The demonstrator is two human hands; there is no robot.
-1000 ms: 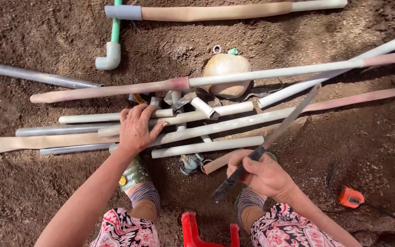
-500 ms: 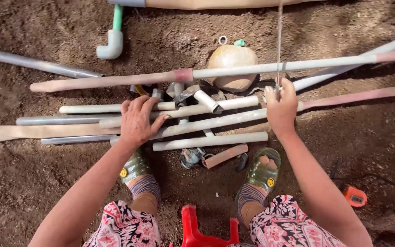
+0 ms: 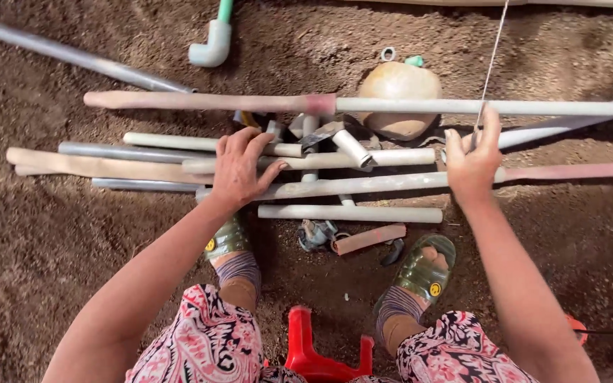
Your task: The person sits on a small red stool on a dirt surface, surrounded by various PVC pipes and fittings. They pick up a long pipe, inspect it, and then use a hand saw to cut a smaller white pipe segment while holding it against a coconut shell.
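My left hand [image 3: 241,170] lies flat with fingers spread on a bundle of white pipes [image 3: 363,186] laid across the soil, pressing on them. My right hand [image 3: 472,162] grips a thin saw [image 3: 492,58], seen edge-on, whose blade runs up past the long upper pipe [image 3: 462,107] to the top of the view. The hand sits just above the dirty long pipe under my left hand. A short white pipe [image 3: 349,213] lies nearest my feet.
A round tan vessel [image 3: 399,81] sits behind the pipes. A white elbow fitting [image 3: 211,50] and a grey pipe [image 3: 72,57] lie at the far left. A red plastic stool [image 3: 317,354] stands between my legs. An orange tool [image 3: 576,328] lies at the right.
My right hand has lifted the saw from low beside my right foot up onto the pipes, and the blade now points away from me. My left hand has stayed on the pipes.
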